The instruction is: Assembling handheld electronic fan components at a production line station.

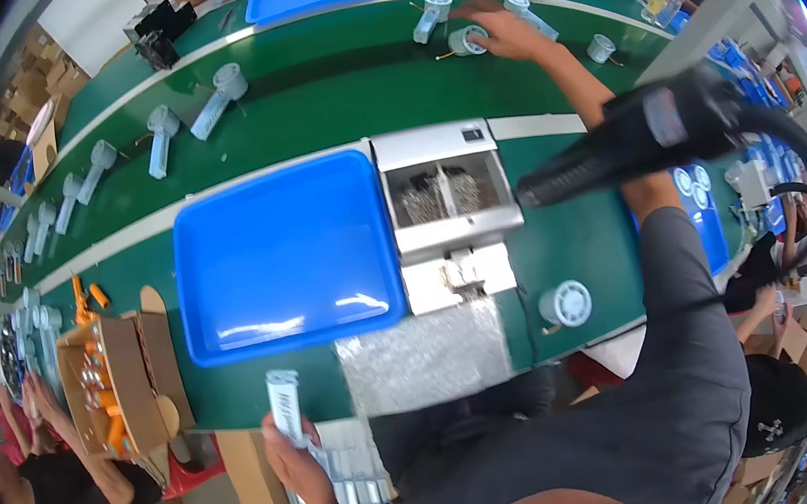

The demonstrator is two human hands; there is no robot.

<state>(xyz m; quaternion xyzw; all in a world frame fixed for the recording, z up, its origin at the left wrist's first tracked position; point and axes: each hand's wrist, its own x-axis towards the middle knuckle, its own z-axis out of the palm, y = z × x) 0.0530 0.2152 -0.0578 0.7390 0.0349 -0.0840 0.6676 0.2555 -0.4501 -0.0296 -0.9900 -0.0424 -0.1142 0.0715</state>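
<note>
My left hand (301, 471) is wrapped round a pale blue-and-white rectangular casing (285, 405), held upright at the table's near edge. At the far side, on the green conveyor belt, my right hand (504, 36) has its fingers at the rim of a round pale fan part (466, 40) with a thin wire; they look closed on it. Next to that part lie two fan-topped pieces with pale blue bodies, one piece (432, 17) to its left and one (536, 17) behind my hand. Another round fan part (566, 306) sits on the table at the right.
A blue tray (187, 279) stands beside a silver screw feeder (447, 237). A black electric screwdriver (631, 135) hangs before my right arm. Left is a cardboard box (123, 387) of orange parts; below, a carton (255, 477) with casings. Bubble wrap (427, 358) covers the front edge.
</note>
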